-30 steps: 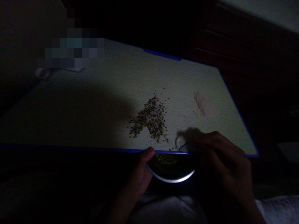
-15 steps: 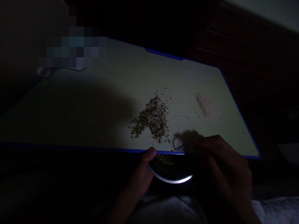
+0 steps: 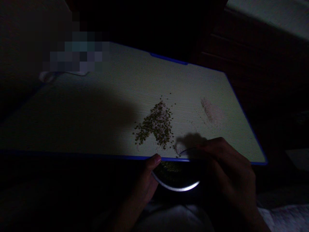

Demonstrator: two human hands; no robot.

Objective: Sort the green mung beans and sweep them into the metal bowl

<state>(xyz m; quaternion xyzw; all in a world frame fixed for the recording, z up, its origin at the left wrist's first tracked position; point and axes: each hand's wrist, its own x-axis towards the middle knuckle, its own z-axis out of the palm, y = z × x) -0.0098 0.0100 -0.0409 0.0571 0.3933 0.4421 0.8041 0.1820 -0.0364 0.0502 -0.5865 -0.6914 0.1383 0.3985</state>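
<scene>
The scene is dim. Green beans [image 3: 158, 124] lie in a loose, spread pile on a pale tabletop with a blue edge [image 3: 135, 157], with some whitish grains among them. Below the near edge is a metal-rimmed bowl [image 3: 182, 189] with green beans inside. My left hand [image 3: 150, 175] grips the bowl's left side, its thumb up against the table edge. In my right hand [image 3: 229, 167], closed fingers pinch a thin, slightly curved tool [image 3: 188, 150]. Its tip is at the tabletop beside a few stray beans near the edge, right of the pile. Shadow hides most of the right fingers.
A heap of whitish grains [image 3: 212, 111], likely rice, sits on the right of the tabletop. At the far left corner lies a blurred-out object [image 3: 82, 53] with a pale item [image 3: 47, 76] beside it. Patterned fabric [image 3: 285, 217] shows at lower right.
My right hand and the thin tool have shifted slightly left, the tip nearer the bean pile. My left hand still grips the bowl. The piles look much the same.
</scene>
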